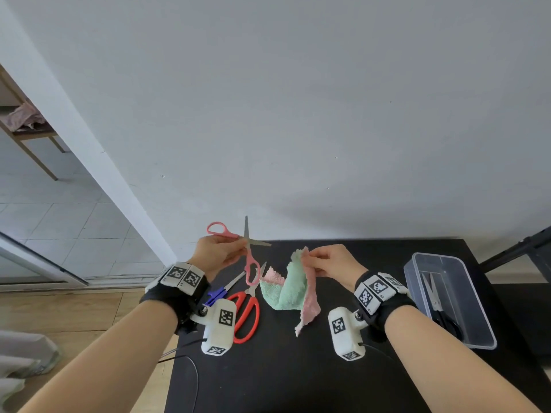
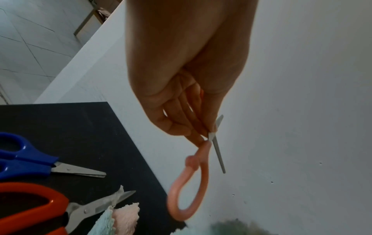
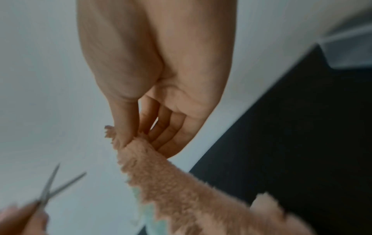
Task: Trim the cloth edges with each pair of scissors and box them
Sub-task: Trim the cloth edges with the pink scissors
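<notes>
Pink scissors (image 1: 248,249) open in the left hand (image 1: 216,252), cloth (image 1: 293,289) pinched in the right hand (image 1: 331,261).
The left hand grips the scissors near the pivot, blades crossed wide, above the black tabletop's (image 1: 298,377) far edge. The right thumb and fingers pinch the pink-and-green cloth's top edge; its lower part hangs to the tabletop. Blue scissors (image 1: 222,290) and red scissors (image 1: 247,311) lie beside it, and a clear box (image 1: 447,296) to the right holds black-handled scissors (image 1: 438,305).
</notes>
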Motion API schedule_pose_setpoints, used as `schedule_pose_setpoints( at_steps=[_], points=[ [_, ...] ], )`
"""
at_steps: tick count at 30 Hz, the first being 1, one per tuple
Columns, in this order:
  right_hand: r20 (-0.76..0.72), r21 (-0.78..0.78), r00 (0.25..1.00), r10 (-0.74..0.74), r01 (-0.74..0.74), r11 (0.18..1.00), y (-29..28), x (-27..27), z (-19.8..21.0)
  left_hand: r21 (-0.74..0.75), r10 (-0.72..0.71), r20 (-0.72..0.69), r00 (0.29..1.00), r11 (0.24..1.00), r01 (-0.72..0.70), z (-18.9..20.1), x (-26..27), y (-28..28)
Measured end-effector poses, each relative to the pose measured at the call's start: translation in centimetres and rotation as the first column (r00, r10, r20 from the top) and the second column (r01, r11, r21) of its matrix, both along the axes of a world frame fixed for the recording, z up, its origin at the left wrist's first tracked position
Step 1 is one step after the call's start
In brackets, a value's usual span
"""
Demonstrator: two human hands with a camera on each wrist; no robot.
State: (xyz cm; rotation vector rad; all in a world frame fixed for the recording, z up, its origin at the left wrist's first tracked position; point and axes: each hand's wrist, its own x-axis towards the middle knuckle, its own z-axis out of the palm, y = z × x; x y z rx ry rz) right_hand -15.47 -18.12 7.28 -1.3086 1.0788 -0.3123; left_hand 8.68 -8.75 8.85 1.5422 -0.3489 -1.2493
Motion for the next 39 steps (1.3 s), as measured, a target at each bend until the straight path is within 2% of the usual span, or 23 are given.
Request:
schedule_pose_setpoints(
  at_steps=[3, 7, 14, 19, 24, 39],
  points=[
    [0.21, 0.16, 0.956, -0.203, 0.171, 0.972, 0.9, 1.1, 0.0, -0.009, 0.016, -0.105, 0.994, 1.0, -0.017, 0.1, -0.4, -0.1],
    [0.364, 0.357, 0.876, -0.315, 0.181, 0.916, 1.8, 2.7, 0.1, -0.032, -0.012, -0.172, 0.985, 0.999, 0.006, -0.1, -1.5, -0.4],
    [0.421, 0.478, 0.804, -0.42, 0.197, 0.856, 2.5, 4.6, -0.2, -0.016, -0.023, -0.137, 0.99, 1.0, 0.021, -0.7, -2.5, -1.1],
    [0.432, 0.5, 0.823, -0.37, 0.122, 0.857, 2.6, 5.1, -0.2, -0.032, -0.098, -0.134, 0.986, 0.995, 0.095, -1.0, -3.0, -1.2],
    [0.443, 0.512, 0.812, -0.379, 0.118, 0.851, 2.6, 5.8, 0.0, -0.015, -0.081, -0.073, 0.994, 0.997, 0.08, -1.4, -3.1, -1.2],
    [0.362, 0.382, 0.826, -0.431, 0.29, 0.877, 2.3, 6.7, -0.4, -0.037, -0.039, 0.127, 0.991, 0.998, 0.044, -1.7, -2.9, -1.5]
  ],
)
